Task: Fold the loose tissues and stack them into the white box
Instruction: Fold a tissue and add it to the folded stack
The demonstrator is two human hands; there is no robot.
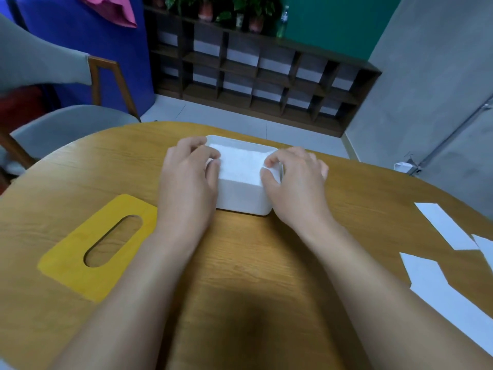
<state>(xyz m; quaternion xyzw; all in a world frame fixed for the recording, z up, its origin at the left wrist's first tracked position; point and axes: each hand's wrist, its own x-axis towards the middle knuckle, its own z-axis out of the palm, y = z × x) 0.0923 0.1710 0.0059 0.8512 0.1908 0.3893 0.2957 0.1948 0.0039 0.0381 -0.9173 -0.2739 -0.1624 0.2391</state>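
Both hands are being used at the white box point(241, 194), which is standing near the middle of the tabletop point(266, 263). A folded tissue point(240, 166) is being pressed down into the open top of the box: its left end is being pinched between thumb and fingers of the left hand point(186, 182), and its right end is being gripped in the same narrow pinch by the right hand point(293, 182). Whether other tissues are already lying beneath it cannot be told.

More loose tissues point(440, 276) are being left flat on the tabletop at the right edge, well apart from the box. A yellow lid point(77, 265) with an oval slot is lying to the left.

Trouble is being risked in two ways, by judgement. If one end is being released sooner than the other, the fold may spring open or sit crooked against the wall. If too much pressure is being applied, the thin paper may be creased or torn, or the light box tipped.
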